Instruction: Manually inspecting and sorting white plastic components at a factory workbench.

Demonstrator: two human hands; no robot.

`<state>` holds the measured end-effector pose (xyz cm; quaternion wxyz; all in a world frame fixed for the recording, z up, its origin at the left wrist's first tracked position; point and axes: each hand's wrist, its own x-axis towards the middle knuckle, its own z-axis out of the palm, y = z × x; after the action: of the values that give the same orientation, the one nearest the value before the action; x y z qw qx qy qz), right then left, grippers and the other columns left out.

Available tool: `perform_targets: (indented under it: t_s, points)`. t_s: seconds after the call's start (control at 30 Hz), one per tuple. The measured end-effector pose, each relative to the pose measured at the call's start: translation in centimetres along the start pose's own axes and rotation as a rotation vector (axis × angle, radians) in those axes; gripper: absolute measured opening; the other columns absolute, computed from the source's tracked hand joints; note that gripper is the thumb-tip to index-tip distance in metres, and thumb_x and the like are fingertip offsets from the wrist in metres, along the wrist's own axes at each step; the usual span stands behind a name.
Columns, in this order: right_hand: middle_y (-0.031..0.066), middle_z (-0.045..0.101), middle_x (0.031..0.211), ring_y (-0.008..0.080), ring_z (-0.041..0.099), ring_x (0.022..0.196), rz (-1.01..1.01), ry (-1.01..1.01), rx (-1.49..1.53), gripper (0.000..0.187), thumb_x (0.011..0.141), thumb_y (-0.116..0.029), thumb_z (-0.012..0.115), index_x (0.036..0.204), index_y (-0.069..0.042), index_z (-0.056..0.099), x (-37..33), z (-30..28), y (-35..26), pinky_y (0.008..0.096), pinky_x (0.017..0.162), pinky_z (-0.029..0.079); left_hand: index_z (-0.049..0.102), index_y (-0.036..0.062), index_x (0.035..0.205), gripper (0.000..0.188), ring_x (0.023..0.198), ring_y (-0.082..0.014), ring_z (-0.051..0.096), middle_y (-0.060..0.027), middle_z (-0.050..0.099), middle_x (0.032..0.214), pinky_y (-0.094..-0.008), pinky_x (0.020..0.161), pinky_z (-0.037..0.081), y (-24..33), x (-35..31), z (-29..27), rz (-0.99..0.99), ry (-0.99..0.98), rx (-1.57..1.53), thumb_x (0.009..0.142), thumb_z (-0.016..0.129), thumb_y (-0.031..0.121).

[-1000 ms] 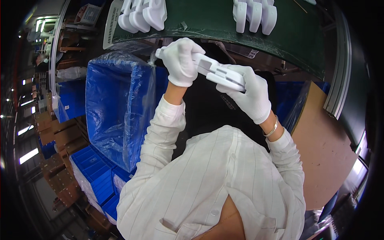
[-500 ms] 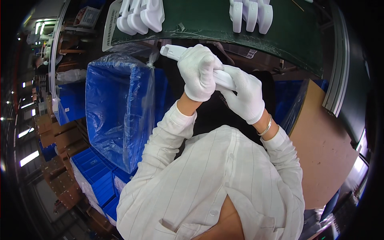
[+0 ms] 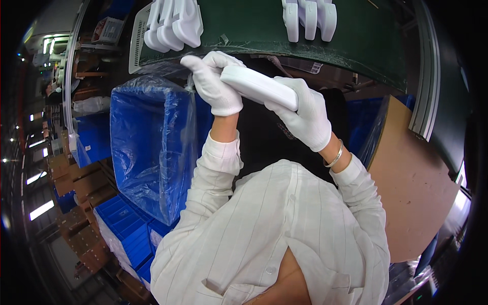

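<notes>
A long, smooth white plastic part (image 3: 259,87) with rounded ends is held up in front of me, tilted down toward the right. My right hand (image 3: 309,118), in a white knitted glove, grips its right end with the thumb on the near side. At the other end, my left hand (image 3: 216,84), gloved the same way, has its thumb stretched out to the left. Its fingers lie next to the part's end and are partly hidden behind it; whether they touch it I cannot tell.
Ahead stands a green-topped table (image 3: 244,30) with white moulded parts at its left (image 3: 173,25) and right (image 3: 309,20). A white basket (image 3: 137,43) is at its left edge. On my left is a blue crate (image 3: 140,137) lined with clear plastic; a cardboard sheet (image 3: 412,183) stands on my right.
The left hand has loosened from around the part and moved left, its thumb now out. The part has turned to show a broad smooth side, still in the right hand.
</notes>
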<state>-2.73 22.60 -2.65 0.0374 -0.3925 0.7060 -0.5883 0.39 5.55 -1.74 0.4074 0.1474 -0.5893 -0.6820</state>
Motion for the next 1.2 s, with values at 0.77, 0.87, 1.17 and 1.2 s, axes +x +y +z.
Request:
perform_targets:
  t_s: [0.77, 0.87, 1.17, 1.2]
  points:
    - [0.0078, 0.063, 0.110, 0.0122, 0.061, 0.096, 0.458, 0.240, 0.432, 0.049, 0.084, -0.021, 0.077, 0.118, 0.002, 0.051, 1.8, -0.9, 2.8, 0.0289, 0.084, 0.052, 0.063, 0.0010, 0.090, 0.079, 0.056, -0.0104, 0.056, -0.0032, 0.058, 0.065, -0.0255, 0.051, 0.044, -4.5, -3.0, -2.2, -0.279, -0.237, 0.462, 0.095, 0.035, 0.075]
    - [0.0106, 0.063, 0.108, 0.0149, 0.062, 0.095, 0.491, 0.231, 0.386, 0.049, 0.083, -0.024, 0.078, 0.116, 0.001, 0.052, 0.1, 1.8, 2.8, 0.0304, 0.082, 0.052, 0.062, 0.0015, 0.088, 0.082, 0.053, -0.0110, 0.055, -0.0031, 0.057, 0.063, -0.0254, 0.048, 0.043, -5.2, -2.6, -2.0, -0.342, -0.120, 0.368, 0.093, 0.033, 0.078]
    - [0.0203, 0.069, 0.092, 0.0243, 0.071, 0.084, 0.510, 0.130, 0.296, 0.055, 0.084, -0.039, 0.076, 0.108, 0.005, 0.053, -0.4, 1.4, 4.5, 0.0366, 0.073, 0.055, 0.058, 0.0008, 0.094, 0.088, 0.050, -0.0149, 0.055, -0.0063, 0.056, 0.065, -0.0282, 0.047, 0.045, -4.3, -1.3, -1.6, -0.413, -0.183, 0.262, 0.086, 0.033, 0.085]
    - [0.0211, 0.069, 0.092, 0.0245, 0.071, 0.084, 0.514, 0.101, 0.275, 0.055, 0.085, -0.040, 0.076, 0.107, 0.005, 0.053, -0.3, 1.1, 4.4, 0.0365, 0.072, 0.055, 0.058, 0.0005, 0.093, 0.086, 0.049, -0.0152, 0.053, -0.0058, 0.055, 0.064, -0.0286, 0.046, 0.044, -4.2, -1.2, -1.6, -0.497, -0.142, 0.207, 0.088, 0.033, 0.082]
